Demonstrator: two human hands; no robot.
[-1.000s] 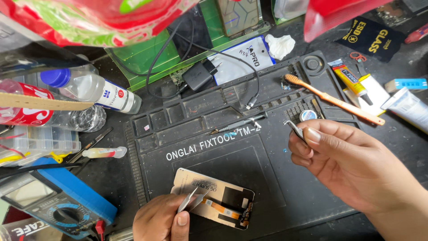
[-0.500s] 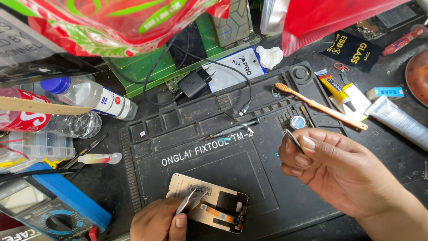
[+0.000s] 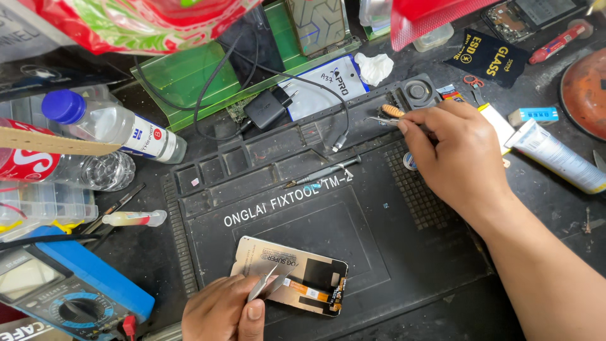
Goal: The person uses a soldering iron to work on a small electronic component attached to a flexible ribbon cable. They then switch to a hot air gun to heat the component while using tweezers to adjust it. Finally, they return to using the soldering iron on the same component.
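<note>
Tweezers (image 3: 266,282) tips hidden against phone screen panel (image 3: 291,276).

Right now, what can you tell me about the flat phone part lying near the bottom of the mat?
The phone screen panel is a thin flat rectangle lying back side up on the dark work mat, tilted slightly. Its back looks pale gold at the left and black at the right, with an orange ribbon cable across it and a small connector at the right edge. The left hand rests at its lower left corner, holding metal tweezers whose tips lie over the panel.
</note>
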